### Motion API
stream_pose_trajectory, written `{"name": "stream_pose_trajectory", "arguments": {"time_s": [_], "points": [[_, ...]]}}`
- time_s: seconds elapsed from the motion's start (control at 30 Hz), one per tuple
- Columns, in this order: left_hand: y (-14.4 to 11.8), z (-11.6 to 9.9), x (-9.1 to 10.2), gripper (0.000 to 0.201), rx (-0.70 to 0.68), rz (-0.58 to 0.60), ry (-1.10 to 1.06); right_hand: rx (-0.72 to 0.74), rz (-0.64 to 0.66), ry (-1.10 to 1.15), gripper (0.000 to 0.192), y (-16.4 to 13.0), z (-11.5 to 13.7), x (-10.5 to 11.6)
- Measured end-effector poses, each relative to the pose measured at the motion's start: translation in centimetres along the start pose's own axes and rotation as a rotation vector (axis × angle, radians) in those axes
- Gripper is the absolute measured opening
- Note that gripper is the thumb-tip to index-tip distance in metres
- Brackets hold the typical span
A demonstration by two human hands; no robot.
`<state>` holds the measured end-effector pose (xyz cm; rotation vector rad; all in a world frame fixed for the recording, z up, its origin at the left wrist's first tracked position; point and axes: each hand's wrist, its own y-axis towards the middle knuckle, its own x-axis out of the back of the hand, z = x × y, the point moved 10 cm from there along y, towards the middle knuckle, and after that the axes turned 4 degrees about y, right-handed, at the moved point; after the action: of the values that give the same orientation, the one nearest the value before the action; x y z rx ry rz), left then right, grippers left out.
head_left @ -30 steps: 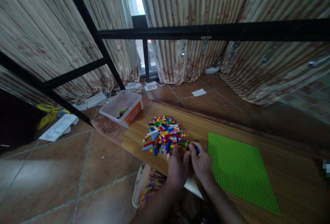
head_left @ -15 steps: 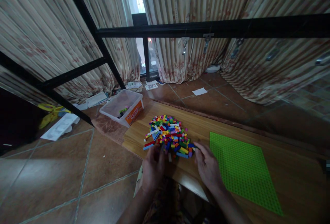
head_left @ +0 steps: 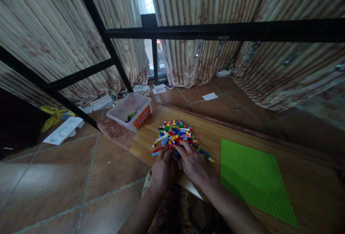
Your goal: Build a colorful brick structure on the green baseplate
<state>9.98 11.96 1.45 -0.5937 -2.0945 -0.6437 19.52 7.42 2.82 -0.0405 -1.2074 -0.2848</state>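
Many bricks [head_left: 174, 137] heaped just ahead of the left hand [head_left: 163, 168] and right hand [head_left: 195, 164]. Brings the right in from the heap's edge, beside the left — so works one shared patch with both, fingers curled; cannot tell whether gripping any. Right of both, a green baseplate [head_left: 253, 176].

Striped curtains [head_left: 178, 61] hang behind a black frame [head_left: 188, 32].
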Motion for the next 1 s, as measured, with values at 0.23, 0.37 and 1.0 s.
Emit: {"name": "stream_pose_trajectory", "arguments": {"time_s": [0.23, 0.37, 1.0], "points": [[0.2, 0.2, 0.0, 0.028, 0.020, -0.029, -0.040, 0.049, -0.037, -0.052, 0.026, 0.0, 0.0, 0.4], [0.2, 0.4, 0.0, 0.027, 0.026, -0.033, -0.070, 0.078, -0.159, 0.020, 0.019, -0.6, -0.4, 1.4], [-1.1, -8.1, -3.0, 0.029, 0.344, 0.388, -1.123, -0.477, -0.384, 1.323, 0.028, -9.0, -5.3, 3.0]]}}
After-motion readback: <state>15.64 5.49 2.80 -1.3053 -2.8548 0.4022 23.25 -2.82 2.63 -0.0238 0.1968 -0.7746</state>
